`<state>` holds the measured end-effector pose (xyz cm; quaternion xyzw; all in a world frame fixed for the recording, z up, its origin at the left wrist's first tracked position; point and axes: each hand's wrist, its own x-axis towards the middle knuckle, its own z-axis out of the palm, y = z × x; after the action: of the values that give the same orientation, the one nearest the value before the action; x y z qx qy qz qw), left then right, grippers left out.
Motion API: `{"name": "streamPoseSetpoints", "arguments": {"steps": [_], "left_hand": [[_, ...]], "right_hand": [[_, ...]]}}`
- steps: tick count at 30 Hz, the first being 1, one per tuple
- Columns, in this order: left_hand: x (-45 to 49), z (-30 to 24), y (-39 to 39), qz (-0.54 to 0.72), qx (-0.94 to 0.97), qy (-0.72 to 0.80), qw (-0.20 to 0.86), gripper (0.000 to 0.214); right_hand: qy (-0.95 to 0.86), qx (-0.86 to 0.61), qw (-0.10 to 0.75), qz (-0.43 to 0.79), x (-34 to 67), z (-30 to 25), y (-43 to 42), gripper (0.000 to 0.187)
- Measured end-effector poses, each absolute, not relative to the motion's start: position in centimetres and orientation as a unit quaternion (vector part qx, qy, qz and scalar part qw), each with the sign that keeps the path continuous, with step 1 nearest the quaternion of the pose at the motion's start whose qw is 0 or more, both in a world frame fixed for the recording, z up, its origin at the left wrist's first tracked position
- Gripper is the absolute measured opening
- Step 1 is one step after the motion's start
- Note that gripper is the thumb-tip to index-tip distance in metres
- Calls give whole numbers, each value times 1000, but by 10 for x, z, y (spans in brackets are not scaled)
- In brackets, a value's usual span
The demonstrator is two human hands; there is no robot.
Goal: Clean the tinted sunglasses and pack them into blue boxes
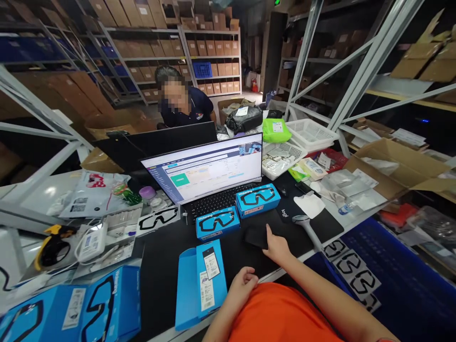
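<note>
just on the near side of the farthest blue box [258, 200], the black pouch [254, 236] looks light and soft, best pinched by its edge, where the right hand's grip [277, 244] seems clamped; the left hand [244, 281] curls loosely, empty.

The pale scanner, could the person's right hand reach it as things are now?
Probably yes: the right hand is close to the pale scanner, with no object visible between them, though that hand touches the black item.

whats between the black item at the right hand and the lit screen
In the head view, a blue box, then the black keyboard behind it, lie between the black item and the screen.
</note>
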<state>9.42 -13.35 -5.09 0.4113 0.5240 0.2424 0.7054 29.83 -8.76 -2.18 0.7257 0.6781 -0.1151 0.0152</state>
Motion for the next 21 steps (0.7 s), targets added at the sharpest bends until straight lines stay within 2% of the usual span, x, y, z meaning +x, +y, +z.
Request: {"name": "streamPoseSetpoints", "arguments": {"steps": [5,8,12,14,18,21], "left_hand": [[94,-44,-131,252,415,507,712,44],[93,-38,-129,271,404,511,709,61],[107,-20,-123,307,388,504,708,87],[117,-5,-118,354,389,493,693,91],[128,26,-109,482,382,522,591,77],[130,39,-105,531,324,504,599,62]], "right_hand": [[655,747,21,-107,299,1,-79,68],[653,749,11,-107,304,17,-92,61],[621,762,-51,-174,297,40,-114,72],[619,752,-84,-209,288,51,-120,71],[669,673,-133,-286,283,70,-122,74],[656,615,-230,-372,304,73,-115,66]]}}
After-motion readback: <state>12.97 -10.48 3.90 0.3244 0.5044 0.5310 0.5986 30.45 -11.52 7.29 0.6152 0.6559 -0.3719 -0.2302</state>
